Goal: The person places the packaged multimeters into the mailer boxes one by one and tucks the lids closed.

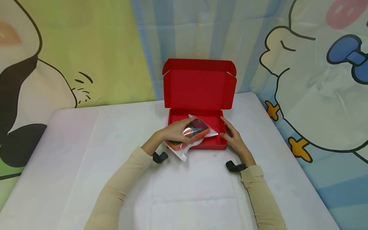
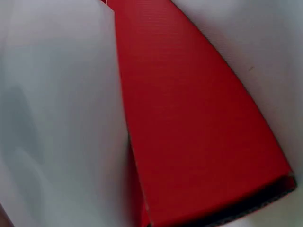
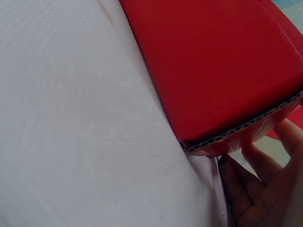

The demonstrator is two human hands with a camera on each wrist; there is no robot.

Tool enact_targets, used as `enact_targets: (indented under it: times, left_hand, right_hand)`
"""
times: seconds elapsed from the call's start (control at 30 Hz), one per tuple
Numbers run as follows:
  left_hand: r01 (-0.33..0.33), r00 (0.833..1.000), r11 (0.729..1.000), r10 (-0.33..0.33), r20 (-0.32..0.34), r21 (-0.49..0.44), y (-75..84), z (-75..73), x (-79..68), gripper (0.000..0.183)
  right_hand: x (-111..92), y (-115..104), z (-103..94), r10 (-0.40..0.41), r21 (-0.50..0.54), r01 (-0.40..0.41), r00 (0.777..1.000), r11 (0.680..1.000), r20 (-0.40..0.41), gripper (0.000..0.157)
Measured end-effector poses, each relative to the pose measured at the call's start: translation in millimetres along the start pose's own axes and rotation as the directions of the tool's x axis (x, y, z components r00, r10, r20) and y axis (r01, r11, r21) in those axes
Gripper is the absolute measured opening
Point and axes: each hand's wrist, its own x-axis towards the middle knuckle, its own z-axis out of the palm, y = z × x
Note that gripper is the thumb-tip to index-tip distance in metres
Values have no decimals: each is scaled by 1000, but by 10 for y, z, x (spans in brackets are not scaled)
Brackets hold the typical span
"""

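Note:
An opened red cardboard box [image 1: 214, 119] stands on the white-covered table with its lid [image 1: 196, 86] raised at the back. My left hand [image 1: 175, 131] grips a clear plastic bag [image 1: 198, 127] from its left side. Inside the bag is an orange and dark item whose kind I cannot make out. The bag lies tilted over the box's front left part, one corner hanging past the front wall. My right hand [image 1: 234, 139] touches the box's right side, its fingers [image 3: 262, 163] against the outer wall. The left wrist view shows the box's front wall [image 2: 189, 113] but not the bag.
White cloth [image 1: 184, 198] covers the table. Behind it hangs a backdrop [image 1: 115, 48] printed with cartoon figures. A black wrist camera [image 1: 160, 157] is on the left wrist, another black camera [image 1: 235, 166] on the right.

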Motion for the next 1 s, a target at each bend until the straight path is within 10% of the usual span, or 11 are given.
enact_targets:
  times: [0.63,1.0]
  left_hand:
    - [101,994,979,-105,10,175,138,-23,5,87]
    - [-52,999,989,50,13,136,90,-23,51,74]
  right_hand:
    - [-19,19,5,-1,28,1,1000,1000,-3,67]
    - [15,42,-12,5,50,-5,1000,999,1,64]
